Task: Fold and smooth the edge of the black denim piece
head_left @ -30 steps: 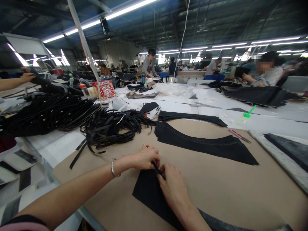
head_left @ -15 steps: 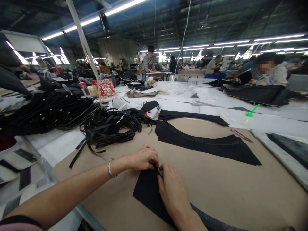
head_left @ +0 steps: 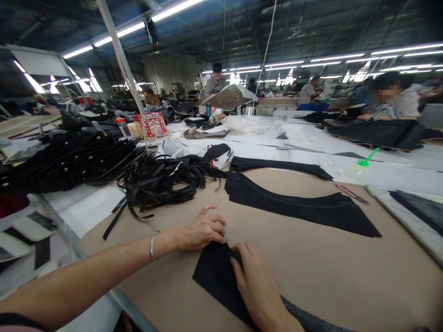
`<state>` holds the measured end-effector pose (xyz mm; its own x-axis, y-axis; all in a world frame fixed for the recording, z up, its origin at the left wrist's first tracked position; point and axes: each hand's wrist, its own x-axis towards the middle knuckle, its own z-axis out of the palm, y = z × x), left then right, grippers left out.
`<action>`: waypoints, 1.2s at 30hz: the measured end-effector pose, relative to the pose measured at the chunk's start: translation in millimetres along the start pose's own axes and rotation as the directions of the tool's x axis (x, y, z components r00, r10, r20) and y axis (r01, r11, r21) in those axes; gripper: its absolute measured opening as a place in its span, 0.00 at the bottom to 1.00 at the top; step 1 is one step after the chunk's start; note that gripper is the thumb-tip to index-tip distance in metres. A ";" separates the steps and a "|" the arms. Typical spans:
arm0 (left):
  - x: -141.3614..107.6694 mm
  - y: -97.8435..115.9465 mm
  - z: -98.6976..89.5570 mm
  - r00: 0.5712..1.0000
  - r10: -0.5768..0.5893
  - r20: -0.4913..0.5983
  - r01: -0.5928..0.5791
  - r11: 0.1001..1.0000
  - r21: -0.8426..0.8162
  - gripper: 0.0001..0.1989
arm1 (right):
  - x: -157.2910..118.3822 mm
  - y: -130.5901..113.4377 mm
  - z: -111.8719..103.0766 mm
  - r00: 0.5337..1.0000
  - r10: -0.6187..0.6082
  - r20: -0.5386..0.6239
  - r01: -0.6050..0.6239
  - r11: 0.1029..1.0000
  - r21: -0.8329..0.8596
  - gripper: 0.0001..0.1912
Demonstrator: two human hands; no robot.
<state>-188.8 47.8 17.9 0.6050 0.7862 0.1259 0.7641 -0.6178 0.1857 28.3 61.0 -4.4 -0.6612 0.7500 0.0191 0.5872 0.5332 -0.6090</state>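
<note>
A long black fabric piece (head_left: 216, 275) lies on the brown board (head_left: 328, 272) and curves off toward the bottom right. My left hand (head_left: 203, 230), with a bracelet at the wrist, has its curled fingers closed at the top corner of this fabric. My right hand (head_left: 256, 281) rests over the fabric's right edge, fingers together and thumb pressed on the cloth, pinching the edge. The two hands are close but apart. Farther back on the board lies a curved black piece (head_left: 297, 207) with a stitched edge.
Black straps (head_left: 159, 184) lie tangled at the board's back left, beside a pile of black pieces (head_left: 76, 161). Pink-handled snips (head_left: 351, 192) lie at the right. A pole (head_left: 126, 69) rises behind the straps. People work at tables farther back.
My left hand has shifted slightly left, with its index finger lifted. My right hand has moved slightly right and down along the fabric. A person in the background has raised a large pale sheet.
</note>
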 end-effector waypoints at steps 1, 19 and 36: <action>0.1 1.4 0.1 1.000 -0.013 -0.004 0.013 1.000 0.000 0.17 | 1.3 -0.4 -1.9 1.000 0.011 0.010 -0.011 1.000 0.009 0.09; -14.0 15.6 8.9 0.988 -0.125 -0.090 0.129 0.991 0.036 0.16 | -1.6 6.3 2.6 0.996 -0.092 -0.015 0.090 0.992 -0.087 0.14; -4.4 27.9 27.3 0.966 -0.198 -0.166 0.187 0.979 -0.077 0.17 | 0.6 1.9 -4.6 0.998 -0.034 0.048 0.040 0.992 -0.122 0.12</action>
<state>-164.1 26.7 -4.1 0.3964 0.8843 0.2467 0.8441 -0.4567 0.2808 31.2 64.3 -1.9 -0.7023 0.7118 0.0021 0.6129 0.6062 -0.5068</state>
